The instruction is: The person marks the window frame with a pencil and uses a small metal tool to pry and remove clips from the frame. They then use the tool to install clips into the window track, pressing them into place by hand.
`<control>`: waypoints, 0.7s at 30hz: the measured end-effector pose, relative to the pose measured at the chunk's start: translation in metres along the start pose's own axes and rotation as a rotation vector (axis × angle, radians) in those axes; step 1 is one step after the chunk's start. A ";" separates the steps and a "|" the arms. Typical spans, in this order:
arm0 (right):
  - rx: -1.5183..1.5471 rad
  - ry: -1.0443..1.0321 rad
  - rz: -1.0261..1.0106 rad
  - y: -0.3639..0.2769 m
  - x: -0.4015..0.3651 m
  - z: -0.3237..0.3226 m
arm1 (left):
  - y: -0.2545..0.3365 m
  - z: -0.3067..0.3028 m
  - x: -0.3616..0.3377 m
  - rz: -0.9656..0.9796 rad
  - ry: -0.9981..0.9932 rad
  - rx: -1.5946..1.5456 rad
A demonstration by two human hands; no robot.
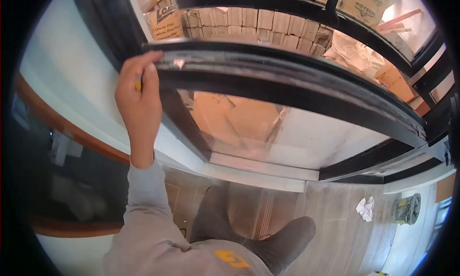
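My left hand reaches up to the left end of a black window frame's middle rail. Its fingers are closed, with the fingertips right at the rail. A small bit of yellow shows between the thumb and the curled fingers, but I cannot tell what the held thing is. A small pale pinkish spot lies on the rail just right of the fingertips. Dust or streaks mark the rail's top face. Below the rail is a glass pane, with cardboard behind it. My right hand is out of view.
Beyond the window are stacked grey blocks, cardboard boxes and crumpled paper sheeting. A white sill runs below the frame. On the tiled floor lie a crumpled white cloth or paper and a stained bucket.
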State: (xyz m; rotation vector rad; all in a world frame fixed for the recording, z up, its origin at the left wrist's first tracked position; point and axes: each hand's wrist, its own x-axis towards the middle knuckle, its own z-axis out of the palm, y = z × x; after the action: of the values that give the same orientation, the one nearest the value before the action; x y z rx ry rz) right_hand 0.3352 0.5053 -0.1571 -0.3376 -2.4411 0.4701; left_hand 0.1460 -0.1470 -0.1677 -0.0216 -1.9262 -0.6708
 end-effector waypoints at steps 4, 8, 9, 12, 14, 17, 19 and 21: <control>0.022 0.012 0.208 0.008 -0.037 -0.011 | 0.014 -0.020 0.019 -0.076 -0.226 -0.026; 0.045 0.073 0.421 0.013 -0.089 -0.035 | 0.022 -0.032 0.042 -0.194 -0.462 -0.060; 0.053 0.095 0.472 0.012 -0.106 -0.042 | 0.020 -0.033 0.046 -0.096 -0.502 -0.061; 0.082 0.194 0.583 0.015 -0.155 -0.066 | 0.016 -0.034 0.052 0.010 -0.582 -0.111; 0.134 0.293 0.636 0.021 -0.188 -0.084 | 0.025 -0.032 0.059 0.054 -0.615 -0.134; 0.201 0.403 0.720 0.027 -0.227 -0.113 | 0.021 -0.026 0.056 -0.071 -0.604 -0.205; 0.270 0.510 0.756 0.030 -0.253 -0.134 | 0.019 -0.023 0.052 0.000 -0.591 -0.166; 0.347 0.628 0.764 0.031 -0.273 -0.153 | 0.008 -0.017 0.049 0.073 -0.510 -0.248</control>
State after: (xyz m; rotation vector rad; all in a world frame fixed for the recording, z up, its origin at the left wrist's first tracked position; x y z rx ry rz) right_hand 0.6453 0.4764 -0.2009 -1.0863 -1.5244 0.9234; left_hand 0.1403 -0.1616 -0.1173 -0.4547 -2.2971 -0.9145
